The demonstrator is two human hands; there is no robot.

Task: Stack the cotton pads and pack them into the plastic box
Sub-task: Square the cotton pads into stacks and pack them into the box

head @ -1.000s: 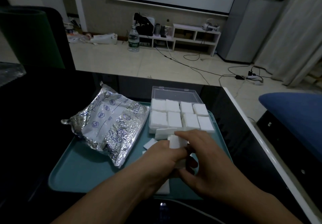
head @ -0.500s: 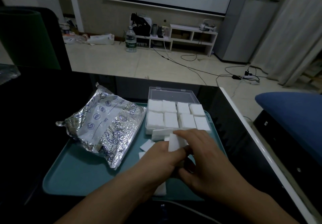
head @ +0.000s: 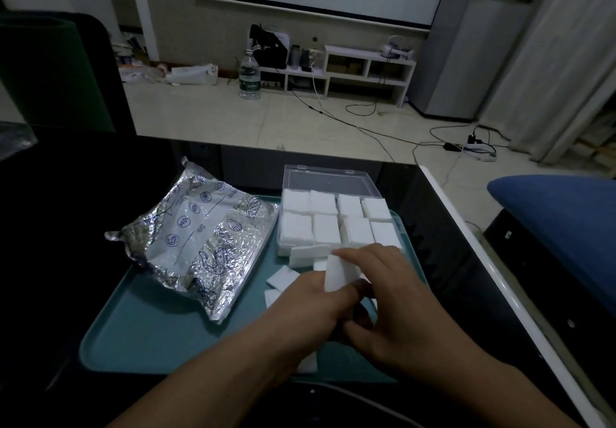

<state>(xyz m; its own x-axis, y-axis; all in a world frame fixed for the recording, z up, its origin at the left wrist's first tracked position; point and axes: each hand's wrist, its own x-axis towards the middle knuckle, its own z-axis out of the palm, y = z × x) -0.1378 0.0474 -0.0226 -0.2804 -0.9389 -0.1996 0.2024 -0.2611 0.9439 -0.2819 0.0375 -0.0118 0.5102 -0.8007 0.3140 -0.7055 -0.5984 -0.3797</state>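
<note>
- A dark tabletop (head: 66, 227) fills the left side, with a teal tray (head: 160, 334) resting on it.
- On the left half of the tray lies a crumpled silver foil bag (head: 196, 244), printed with small blue icons, its right edge just beside the plastic box.
- Loose cotton pads (head: 283, 276) lie flat on the tray between the foil bag and the hands; another pad (head: 308, 254) leans against the near wall of the box.
- The left hand (head: 313, 311) reaches in from the bottom, fingers curled around a small stack of pads (head: 340, 274) held upright on edge above the tray.
- The clear plastic box (head: 328, 179) sits at the far right part of the tray, lid open and tilted back; inside it white pads are packed in two rows of four, filling the box nearly to the rim.
- The right hand (head: 400, 307) comes in from the lower right and meets the left one at the same stack: its forefinger lies over the top edge of the pads and its thumb curls underneath, so both hands pinch the stack together just in front of the box.
- More white pads show beneath the hands on the tray, mostly hidden; how many cannot be told.
- A white edge (head: 500, 287) borders the tabletop on the right, and beyond it sits a blue cushion (head: 560, 214).
</note>
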